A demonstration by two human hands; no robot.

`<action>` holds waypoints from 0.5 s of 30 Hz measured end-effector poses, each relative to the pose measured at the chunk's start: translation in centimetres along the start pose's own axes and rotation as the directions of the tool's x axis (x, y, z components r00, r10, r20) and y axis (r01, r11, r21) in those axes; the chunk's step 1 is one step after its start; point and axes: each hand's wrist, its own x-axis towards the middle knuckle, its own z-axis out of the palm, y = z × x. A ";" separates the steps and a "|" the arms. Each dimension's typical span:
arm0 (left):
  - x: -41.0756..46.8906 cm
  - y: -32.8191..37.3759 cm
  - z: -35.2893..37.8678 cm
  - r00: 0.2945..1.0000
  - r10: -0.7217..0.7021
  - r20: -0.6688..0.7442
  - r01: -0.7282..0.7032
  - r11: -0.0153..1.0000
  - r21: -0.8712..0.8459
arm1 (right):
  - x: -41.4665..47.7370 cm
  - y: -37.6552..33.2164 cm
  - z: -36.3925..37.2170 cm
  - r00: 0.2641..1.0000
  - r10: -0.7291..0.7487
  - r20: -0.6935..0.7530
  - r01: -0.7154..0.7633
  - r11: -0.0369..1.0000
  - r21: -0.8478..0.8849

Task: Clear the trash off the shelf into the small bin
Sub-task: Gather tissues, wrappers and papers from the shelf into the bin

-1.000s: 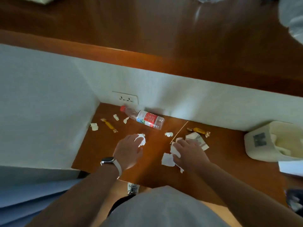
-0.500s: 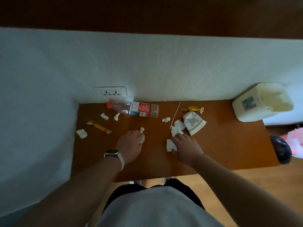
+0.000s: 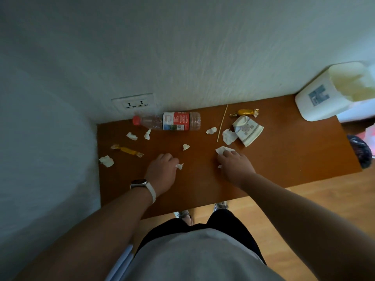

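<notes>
Most of the trash is on the shelf (image 3: 284,155) yet: loose paper bits, a bottle (image 3: 172,121) lying on its side by the wall, a thin stick (image 3: 222,123), a crushed paper cup (image 3: 248,130) and a gold sweet wrapper (image 3: 126,150). What has changed over the last second is at the hands. The left grip (image 3: 162,171) had a paper scrap (image 3: 179,166) loose at its fingertips. It has now closed round it, so only a white tip shows past the fingers. The right grip (image 3: 235,167) lay over a cluster of bits 1 second ago. It has drawn in and curls its fingers on a larger scrap (image 3: 224,150), and a sliver of white shows under the thumb side too. I judge this as 2 handfuls gathered and none delivered. The small bin (image 3: 328,110) stands well apart at the shelf's right end, so the carry across looks like the next move, and the tiny left scrap could slip out on the way.
</notes>
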 end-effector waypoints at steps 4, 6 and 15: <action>-0.3 0.0 -0.2 0.999 -0.026 -0.019 0.025 0.998 -0.055 | -0.3 0.1 0.3 1.000 0.012 -0.024 -0.011 0.999 0.053; -0.3 0.0 -0.7 0.999 -0.035 -0.038 0.031 0.995 -0.091 | -0.7 0.3 0.1 0.998 0.037 -0.049 -0.032 0.994 0.104; 0.6 1.6 -3.1 0.996 0.027 -0.086 -0.038 0.991 -0.132 | -3.1 1.7 -3.2 0.929 0.272 -0.252 -0.169 0.915 0.366</action>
